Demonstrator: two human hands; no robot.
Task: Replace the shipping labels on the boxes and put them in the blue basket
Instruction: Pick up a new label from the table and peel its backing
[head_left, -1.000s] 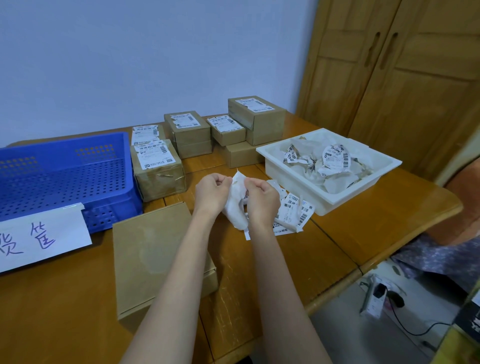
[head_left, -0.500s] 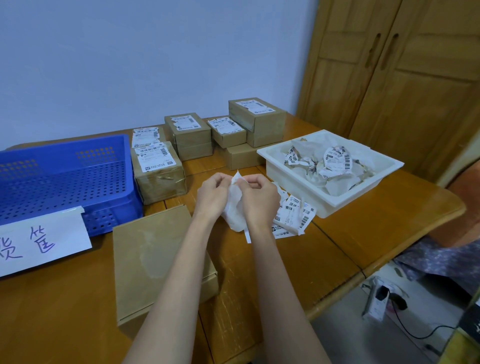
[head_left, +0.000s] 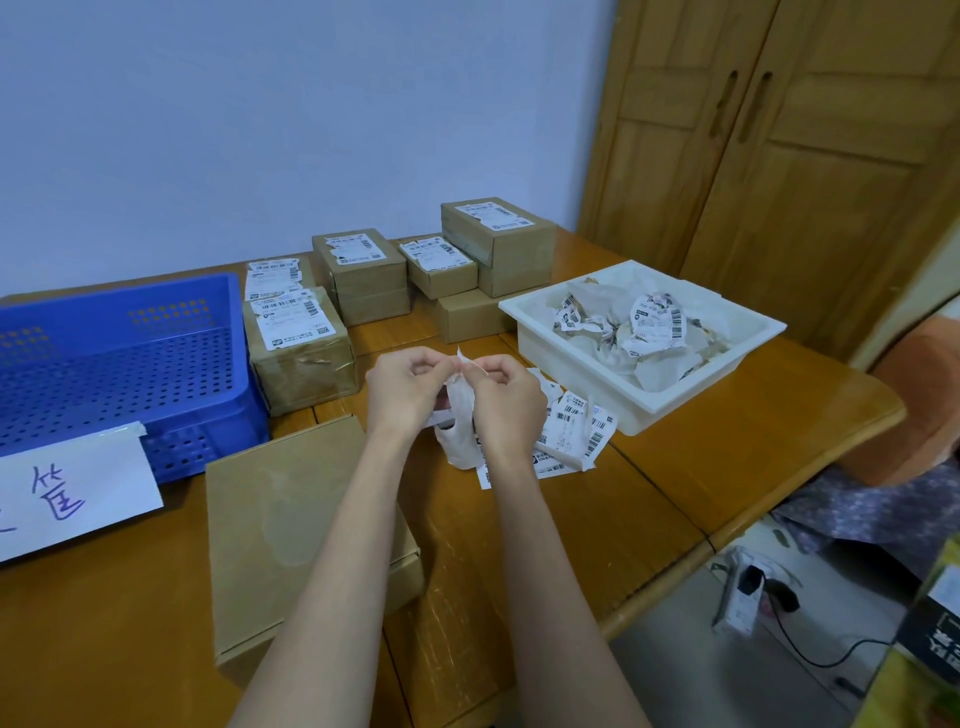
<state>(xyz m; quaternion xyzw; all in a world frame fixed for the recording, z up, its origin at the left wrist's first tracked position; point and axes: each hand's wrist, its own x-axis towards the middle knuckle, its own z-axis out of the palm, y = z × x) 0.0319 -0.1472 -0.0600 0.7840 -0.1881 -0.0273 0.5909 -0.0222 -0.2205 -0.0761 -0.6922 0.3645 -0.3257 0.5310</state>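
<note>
We pinch a white label sheet (head_left: 461, 423) w/ both hands, left hand (head_left: 408, 392) & right hand (head_left: 506, 402) curled on its top edge, above the table (head_left: 675, 467). Bare box (head_left: 291, 530) lies under our left forearm; blue basket (head_left: 119, 364) far left; white tray (head_left: 644, 343) of crumpled scraps right, loose labels (head_left: 571, 436) beside it; labelled boxes (head_left: 395, 275) behind.

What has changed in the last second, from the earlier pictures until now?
Little. Both hands, left hand and right hand, keep pinching the white label sheet at its top; they have closed together, and the fingertips now work its upper edge, as if to peel it. Nothing was let go. The bare box, the blue basket and the white tray stayed in place.
</note>
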